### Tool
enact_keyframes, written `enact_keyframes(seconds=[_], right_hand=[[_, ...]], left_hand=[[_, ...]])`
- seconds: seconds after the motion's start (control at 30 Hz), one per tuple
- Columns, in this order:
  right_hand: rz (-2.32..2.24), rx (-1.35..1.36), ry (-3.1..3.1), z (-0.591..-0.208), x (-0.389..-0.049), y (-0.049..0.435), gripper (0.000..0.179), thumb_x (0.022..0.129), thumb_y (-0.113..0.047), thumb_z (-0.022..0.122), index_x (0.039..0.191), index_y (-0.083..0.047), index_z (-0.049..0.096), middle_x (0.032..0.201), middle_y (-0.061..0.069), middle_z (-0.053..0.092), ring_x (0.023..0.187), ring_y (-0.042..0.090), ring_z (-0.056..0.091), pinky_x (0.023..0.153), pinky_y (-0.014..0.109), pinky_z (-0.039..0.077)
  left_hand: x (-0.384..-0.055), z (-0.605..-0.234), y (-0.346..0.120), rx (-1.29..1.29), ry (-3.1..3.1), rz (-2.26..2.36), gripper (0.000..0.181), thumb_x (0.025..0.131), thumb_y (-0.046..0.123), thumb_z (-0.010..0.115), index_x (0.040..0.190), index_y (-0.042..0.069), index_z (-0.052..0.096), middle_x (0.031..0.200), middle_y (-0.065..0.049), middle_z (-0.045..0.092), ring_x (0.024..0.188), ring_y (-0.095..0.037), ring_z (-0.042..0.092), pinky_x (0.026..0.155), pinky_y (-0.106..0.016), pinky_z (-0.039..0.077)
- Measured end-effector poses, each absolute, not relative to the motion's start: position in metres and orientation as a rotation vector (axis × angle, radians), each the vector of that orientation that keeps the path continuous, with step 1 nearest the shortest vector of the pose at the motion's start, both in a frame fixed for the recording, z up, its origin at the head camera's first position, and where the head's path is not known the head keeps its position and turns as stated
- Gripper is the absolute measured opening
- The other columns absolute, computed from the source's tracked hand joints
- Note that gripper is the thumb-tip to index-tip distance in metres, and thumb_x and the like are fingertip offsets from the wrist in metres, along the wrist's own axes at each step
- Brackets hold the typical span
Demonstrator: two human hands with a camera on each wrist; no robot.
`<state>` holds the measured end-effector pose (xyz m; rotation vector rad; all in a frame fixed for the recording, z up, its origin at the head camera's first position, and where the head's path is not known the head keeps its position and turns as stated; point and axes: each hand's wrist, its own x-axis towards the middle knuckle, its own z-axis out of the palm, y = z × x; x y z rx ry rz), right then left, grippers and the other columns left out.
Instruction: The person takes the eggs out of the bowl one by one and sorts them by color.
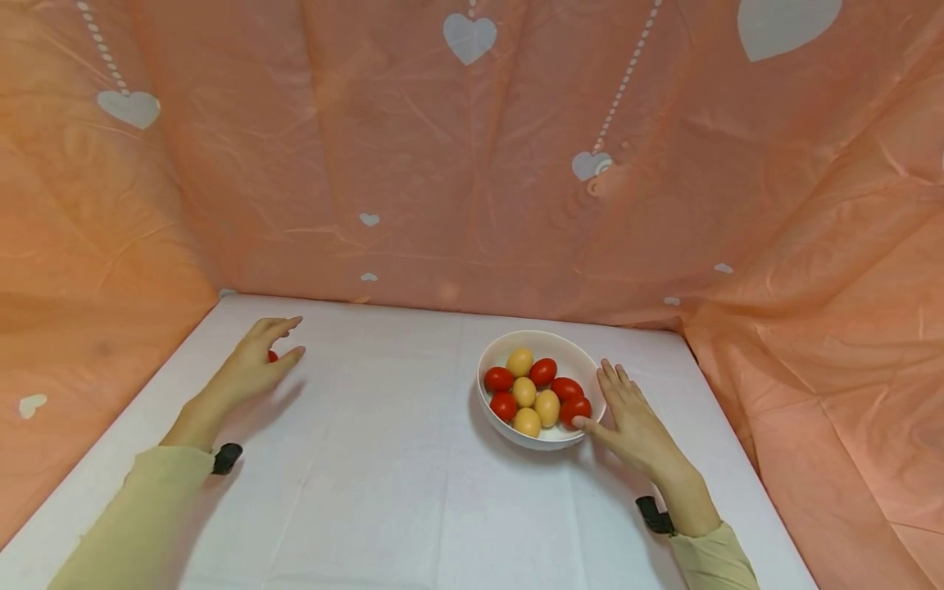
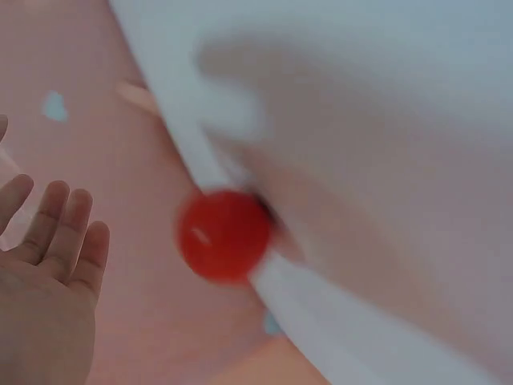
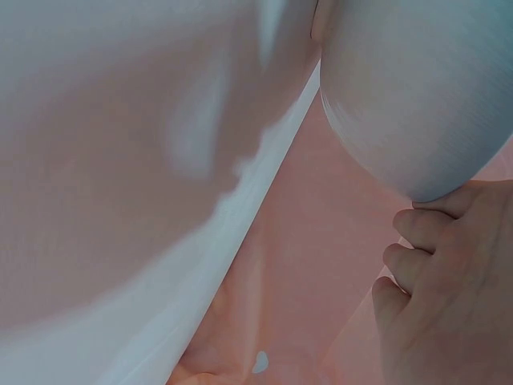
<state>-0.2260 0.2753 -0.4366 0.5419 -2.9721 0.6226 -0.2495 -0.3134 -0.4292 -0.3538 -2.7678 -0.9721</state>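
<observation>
At the left of the table my left hand (image 1: pixel 258 360) hovers with its fingers extended and spread from the thumb. A glossy red oval ball (image 1: pixel 273 356) peeks out behind it, mostly hidden in the head view. From the left wrist the same red ball (image 2: pixel 224 237) looks blurred and apart from the fingers (image 2: pixel 68 228). A white bowl (image 1: pixel 490 348) stands right of centre, holding several red and yellow oval balls. My right hand (image 1: pixel 634 422) rests against its right side, fingers straight, thumb over the rim. Those fingers meet the bowl's outer wall (image 3: pixel 417 88) in the right wrist view.
A white cloth covers the table (image 1: pixel 376 459). Orange-pink sheeting (image 1: pixel 413 180) with heart prints rises behind it and along both sides. Each wrist carries a black strap mount (image 1: pixel 227 458).
</observation>
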Motion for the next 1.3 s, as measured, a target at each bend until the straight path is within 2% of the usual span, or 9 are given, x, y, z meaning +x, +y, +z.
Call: enact_keyframes(seconds=[0.1, 0.17, 0.3, 0.5, 0.93, 1.17, 1.3], right_hand=[[0.622, 0.538, -2.971, -0.436, -0.226, 0.275, 0.100, 0.095, -0.056, 0.067, 0.161, 0.007, 0.025, 0.169, 0.025, 0.019, 0.157, 0.046, 0.010, 0.124, 0.064, 0.013], [0.626, 0.538, -2.973, -0.436, -0.226, 0.275, 0.100, 0.096, -0.056, 0.067, 0.161, 0.007, 0.025, 0.170, 0.025, 0.019, 0.157, 0.046, 0.009, 0.124, 0.064, 0.013], [0.634, 0.532, -2.978, -0.437, -0.226, 0.275, 0.101, 0.095, -0.057, 0.067, 0.161, 0.007, 0.024, 0.170, 0.025, 0.018, 0.157, 0.046, 0.009, 0.124, 0.064, 0.012], [0.641, 0.533, -2.982, -0.437, -0.227, 0.274, 0.101, 0.095, -0.059, 0.066, 0.161, 0.007, 0.025, 0.169, 0.025, 0.018, 0.157, 0.047, 0.010, 0.124, 0.063, 0.013], [0.631, 0.526, -2.989, -0.437, -0.227, 0.275, 0.102, 0.096, -0.059, 0.065, 0.161, 0.006, 0.023, 0.170, 0.025, 0.017, 0.157, 0.046, 0.009, 0.125, 0.063, 0.012], [0.644, 0.522, -2.992, -0.436, -0.227, 0.274, 0.102, 0.096, -0.059, 0.065, 0.162, 0.006, 0.023, 0.170, 0.024, 0.016, 0.158, 0.045, 0.008, 0.124, 0.064, 0.012], [0.640, 0.525, -2.991, -0.437, -0.227, 0.275, 0.101, 0.096, -0.058, 0.065, 0.161, 0.006, 0.023, 0.170, 0.024, 0.016, 0.158, 0.045, 0.008, 0.124, 0.064, 0.012]], left_hand=[[-0.253, -0.427, -0.294, -0.415, -2.695, -1.016, 0.058, 0.105, 0.020, 0.062, 0.156, -0.001, 0.042, 0.148, -0.026, 0.042, 0.123, -0.046, 0.050, 0.096, -0.064, 0.044], [-0.255, -0.426, -0.280, -0.446, -2.652, -1.045, 0.057, 0.104, 0.018, 0.063, 0.155, 0.000, 0.043, 0.146, -0.024, 0.045, 0.128, -0.045, 0.047, 0.100, -0.065, 0.042], [-0.261, -0.422, -0.251, -0.511, -2.583, -1.053, 0.056, 0.101, 0.013, 0.066, 0.153, 0.001, 0.047, 0.142, -0.020, 0.050, 0.124, -0.040, 0.052, 0.101, -0.061, 0.044], [-0.268, -0.420, -0.210, -0.648, -2.488, -1.080, 0.055, 0.097, 0.008, 0.070, 0.149, 0.001, 0.052, 0.147, -0.019, 0.050, 0.116, -0.035, 0.059, 0.093, -0.056, 0.050], [-0.277, -0.414, -0.119, -0.882, -2.430, -1.173, 0.051, 0.099, 0.014, 0.070, 0.147, 0.005, 0.057, 0.140, -0.011, 0.057, 0.110, -0.026, 0.062, 0.091, -0.052, 0.054], [-0.284, -0.411, -0.072, -0.979, -2.553, -1.089, 0.050, 0.100, 0.020, 0.068, 0.148, 0.011, 0.058, 0.140, -0.005, 0.057, 0.110, -0.019, 0.060, 0.084, -0.037, 0.055], [-0.292, -0.409, -0.049, -1.056, -2.630, -1.051, 0.050, 0.101, 0.019, 0.067, 0.149, 0.012, 0.056, 0.143, -0.003, 0.055, 0.112, -0.018, 0.059, 0.089, -0.035, 0.055]])
